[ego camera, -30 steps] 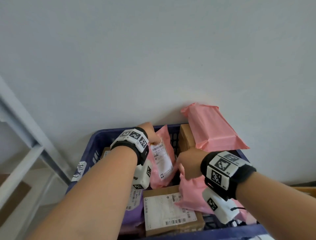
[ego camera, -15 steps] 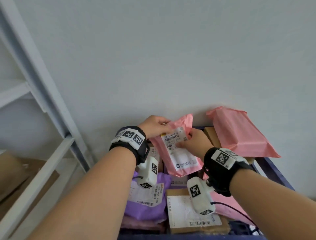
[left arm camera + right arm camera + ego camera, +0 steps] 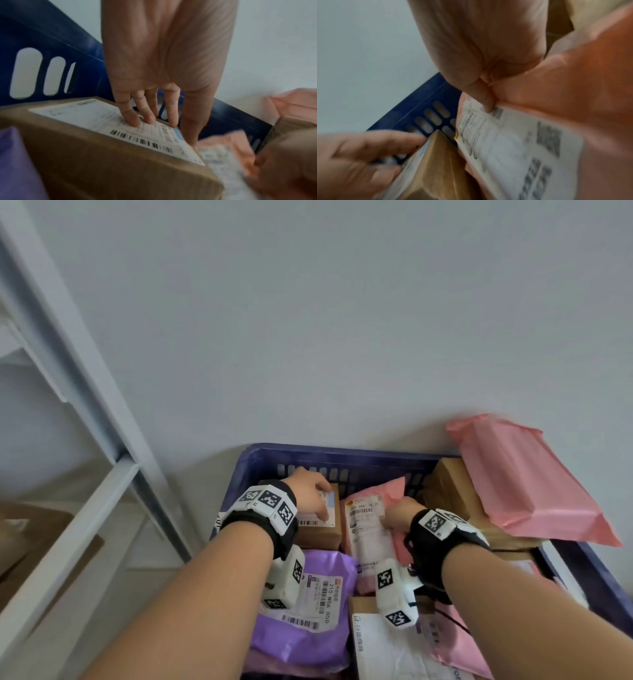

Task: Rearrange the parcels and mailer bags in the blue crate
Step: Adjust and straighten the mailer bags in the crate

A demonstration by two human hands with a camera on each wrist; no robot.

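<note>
The blue crate point(image 3: 342, 455) stands against a grey wall, full of parcels. My left hand point(image 3: 308, 494) rests on a brown labelled box point(image 3: 320, 534) at the back left. In the left wrist view its straight fingers point(image 3: 137, 119) press the label of the box point(image 3: 102, 155), with the thumb down the box's right side. My right hand point(image 3: 399, 515) pinches a small pink mailer bag point(image 3: 368, 529) beside that box. Its thumb point(image 3: 486, 102) lies on the label of the mailer bag point(image 3: 573, 88), and the fingers are hidden behind.
A big pink mailer point(image 3: 524, 484) lies on a brown box point(image 3: 452, 491) at the crate's back right, overhanging the rim. A purple mailer point(image 3: 308, 614) and a labelled box point(image 3: 383, 642) fill the front. A white shelf frame point(image 3: 102, 474) stands to the left.
My left hand let go of the small pink mailer and moved onto the brown box. The right hand lowered the mailer into the crate beside that box. The head view tipped down.
</note>
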